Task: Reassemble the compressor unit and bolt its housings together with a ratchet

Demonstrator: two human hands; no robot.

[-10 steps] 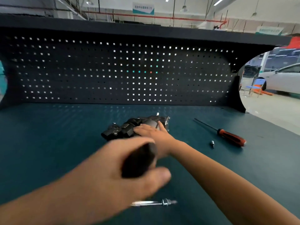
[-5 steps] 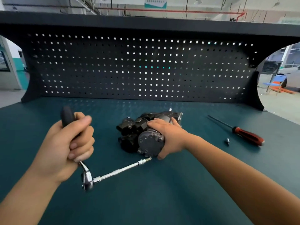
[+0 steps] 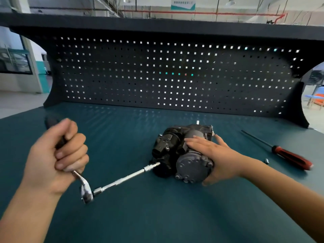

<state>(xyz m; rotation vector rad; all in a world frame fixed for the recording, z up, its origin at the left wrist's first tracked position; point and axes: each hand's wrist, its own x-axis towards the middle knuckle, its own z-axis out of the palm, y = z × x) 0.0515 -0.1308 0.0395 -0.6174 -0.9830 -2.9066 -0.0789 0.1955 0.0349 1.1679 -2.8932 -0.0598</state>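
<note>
Diagonally, ratchet extension (image 3: 121, 180) rightward toward compressor (image 3: 166, 146); left fingers (image 3: 73, 151) round ratchet handle (image 3: 50, 122), right fingers (image 3: 196, 142) round compressor.

The left hand (image 3: 54, 160) and the right hand (image 3: 215, 160) are being shown bare. Both forearms are being seen uncovered as far as the lower edge of the view. The fingernails are being seen short and plain, without any polish.
</note>
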